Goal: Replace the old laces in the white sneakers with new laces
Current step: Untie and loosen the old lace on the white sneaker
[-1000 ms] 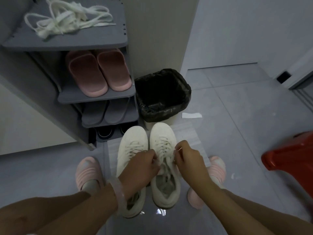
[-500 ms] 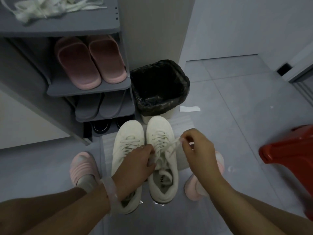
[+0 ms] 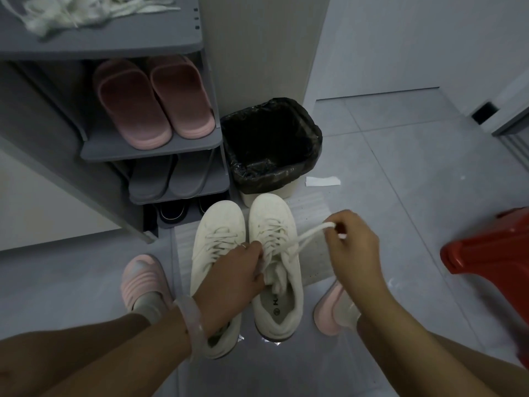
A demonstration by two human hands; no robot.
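Observation:
Two white sneakers stand side by side on the floor, toes pointing away: the left sneaker (image 3: 213,239) still laced, the right sneaker (image 3: 276,287) with its lace partly loosened. My left hand (image 3: 232,275) grips the lace at the middle of the right sneaker's lacing. My right hand (image 3: 353,249) pinches a loop of the old lace (image 3: 310,234) and holds it stretched out to the right of the shoe. A heap of loose white laces (image 3: 86,10) lies on the top shelf of the grey shoe rack.
The grey shoe rack (image 3: 143,147) at left holds pink slippers (image 3: 151,101) and grey slippers (image 3: 169,176). A bin with a black bag (image 3: 272,144) stands right behind the sneakers. A red stool (image 3: 486,250) is at right. My feet wear pink slippers (image 3: 143,279).
My right hand has pulled a loop of lace out from the right sneaker, moving right and away from the shoe. My left hand stayed on the lacing. The view tilted down a little.

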